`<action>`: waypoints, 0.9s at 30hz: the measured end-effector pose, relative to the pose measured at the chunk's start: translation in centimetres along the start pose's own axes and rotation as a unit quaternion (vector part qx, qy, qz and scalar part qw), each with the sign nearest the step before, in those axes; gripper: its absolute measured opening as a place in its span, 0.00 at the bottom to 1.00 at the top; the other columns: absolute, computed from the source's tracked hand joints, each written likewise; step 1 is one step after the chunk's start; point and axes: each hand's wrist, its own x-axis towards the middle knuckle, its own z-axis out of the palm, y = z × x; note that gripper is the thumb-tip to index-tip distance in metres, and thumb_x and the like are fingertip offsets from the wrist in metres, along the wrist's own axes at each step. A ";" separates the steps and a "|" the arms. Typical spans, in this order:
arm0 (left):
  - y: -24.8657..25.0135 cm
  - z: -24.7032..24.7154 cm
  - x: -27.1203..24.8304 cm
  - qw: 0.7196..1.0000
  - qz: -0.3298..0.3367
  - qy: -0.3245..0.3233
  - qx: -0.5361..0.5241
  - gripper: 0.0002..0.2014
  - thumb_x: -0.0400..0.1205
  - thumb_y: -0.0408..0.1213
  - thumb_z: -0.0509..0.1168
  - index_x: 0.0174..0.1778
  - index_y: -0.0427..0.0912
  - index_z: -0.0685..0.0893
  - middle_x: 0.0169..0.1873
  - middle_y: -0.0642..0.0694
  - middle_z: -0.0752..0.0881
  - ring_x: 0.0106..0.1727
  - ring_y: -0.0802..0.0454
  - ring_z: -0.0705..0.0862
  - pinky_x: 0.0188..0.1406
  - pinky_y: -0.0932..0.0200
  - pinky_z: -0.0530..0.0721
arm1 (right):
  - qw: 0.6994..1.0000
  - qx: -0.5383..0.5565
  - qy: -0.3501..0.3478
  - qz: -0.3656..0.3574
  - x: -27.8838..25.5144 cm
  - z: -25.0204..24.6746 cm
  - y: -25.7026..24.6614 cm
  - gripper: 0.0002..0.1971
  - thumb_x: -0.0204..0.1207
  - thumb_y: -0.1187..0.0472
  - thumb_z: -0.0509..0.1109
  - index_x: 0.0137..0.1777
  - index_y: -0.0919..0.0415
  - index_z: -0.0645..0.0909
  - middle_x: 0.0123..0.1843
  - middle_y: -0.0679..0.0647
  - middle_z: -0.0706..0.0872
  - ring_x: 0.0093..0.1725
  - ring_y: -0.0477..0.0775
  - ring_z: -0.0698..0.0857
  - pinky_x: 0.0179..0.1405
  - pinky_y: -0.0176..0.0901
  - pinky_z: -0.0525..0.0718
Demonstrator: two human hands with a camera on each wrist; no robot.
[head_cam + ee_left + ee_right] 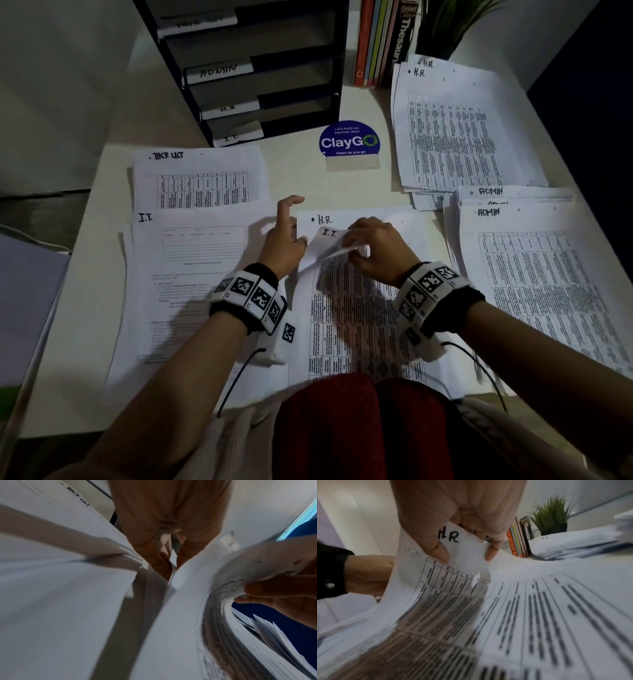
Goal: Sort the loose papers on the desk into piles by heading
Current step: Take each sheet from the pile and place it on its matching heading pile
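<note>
Two hands work the unsorted stack [359, 308] at 6 o'clock on the desk [298, 164]. Right hand [376, 248] pinches the top-left corner of an H.R. sheet [453, 566] between thumb and fingertips, curling it up and back; left hand [284, 236] sits at the stack's left edge, fingers loosely spread, thumb near an I.T. sheet [325, 245] in the lifted bundle. Sorted piles: task list [202, 178] at 10 o'clock, I.T. pile [191, 274] at 9, H.R. pile [455, 130] at 1, admin pile [548, 274] at 3. Paper is light, limp and prone to creasing; sheets likely cling together. Judged best hold: a corner pinch, the other hand steadying the stack.
</note>
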 end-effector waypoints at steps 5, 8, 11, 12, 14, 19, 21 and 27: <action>1.3 0.2 -0.1 0.996 -0.031 -0.060 0.065 0.17 0.80 0.21 0.58 0.65 0.36 0.73 0.52 0.35 0.83 0.54 0.42 0.83 0.46 0.59 0.81 | 0.998 -0.050 -0.043 -0.008 1.0 -0.6 -0.2 0.09 0.68 0.67 0.68 0.48 0.64 0.86 0.47 0.59 0.85 0.51 0.63 0.82 0.52 0.56 0.79; 3.0 0.1 0.1 0.989 -0.005 -0.013 0.150 0.10 0.83 0.30 0.58 0.50 0.30 0.83 0.45 0.37 0.85 0.47 0.44 0.83 0.43 0.60 0.75 | 0.997 -0.068 -0.036 -0.007 1.5 -0.6 -0.2 0.11 0.71 0.66 0.66 0.51 0.63 0.85 0.50 0.58 0.84 0.54 0.61 0.81 0.55 0.53 0.77; 6.2 -0.8 0.6 0.994 0.057 0.067 0.066 0.10 0.84 0.35 0.59 0.49 0.33 0.84 0.35 0.45 0.82 0.31 0.57 0.77 0.33 0.64 0.73 | 0.992 -0.109 -0.057 -0.010 1.9 -0.4 0.0 0.12 0.76 0.63 0.63 0.55 0.60 0.83 0.55 0.54 0.83 0.58 0.55 0.79 0.58 0.49 0.73; 7.4 -1.3 0.9 0.991 0.083 0.097 0.049 0.10 0.84 0.35 0.59 0.45 0.35 0.83 0.32 0.46 0.80 0.29 0.57 0.75 0.29 0.64 0.71 | 0.992 -0.115 -0.059 -0.008 2.0 -0.2 0.1 0.12 0.76 0.62 0.62 0.56 0.60 0.82 0.56 0.53 0.82 0.60 0.54 0.78 0.60 0.50 0.72; 10.2 -2.6 1.2 0.979 0.135 0.149 0.024 0.12 0.83 0.36 0.61 0.33 0.41 0.79 0.26 0.50 0.76 0.28 0.58 0.73 0.28 0.64 0.70 | 0.991 -0.121 -0.060 -0.006 2.1 0.1 0.2 0.13 0.77 0.62 0.61 0.58 0.60 0.81 0.59 0.53 0.81 0.62 0.54 0.77 0.62 0.53 0.73; 14.6 -4.1 1.0 0.946 0.232 0.222 -0.045 0.07 0.83 0.34 0.62 0.41 0.36 0.82 0.29 0.56 0.78 0.30 0.66 0.76 0.28 0.74 0.74 | 0.977 -0.192 -0.090 0.016 1.6 0.1 0.0 0.17 0.80 0.60 0.59 0.68 0.60 0.73 0.73 0.56 0.69 0.73 0.56 0.67 0.71 0.57 0.63; 14.8 -4.0 0.9 0.945 0.240 0.218 -0.045 0.10 0.83 0.34 0.61 0.45 0.31 0.83 0.30 0.57 0.79 0.29 0.69 0.77 0.27 0.76 0.74 | 0.979 -0.192 -0.054 0.033 1.4 -1.0 -0.3 0.16 0.80 0.60 0.61 0.67 0.61 0.75 0.79 0.55 0.61 0.77 0.58 0.61 0.76 0.61 0.57; 15.4 -3.0 0.0 0.958 0.249 0.144 -0.021 0.14 0.86 0.32 0.54 0.62 0.31 0.80 0.49 0.47 0.83 0.44 0.62 0.81 0.39 0.79 0.78 | 0.953 -0.084 0.287 0.038 1.7 -9.4 -3.0 0.09 0.74 0.58 0.68 0.44 0.65 0.84 0.76 0.65 0.67 0.76 0.70 0.61 0.71 0.65 0.59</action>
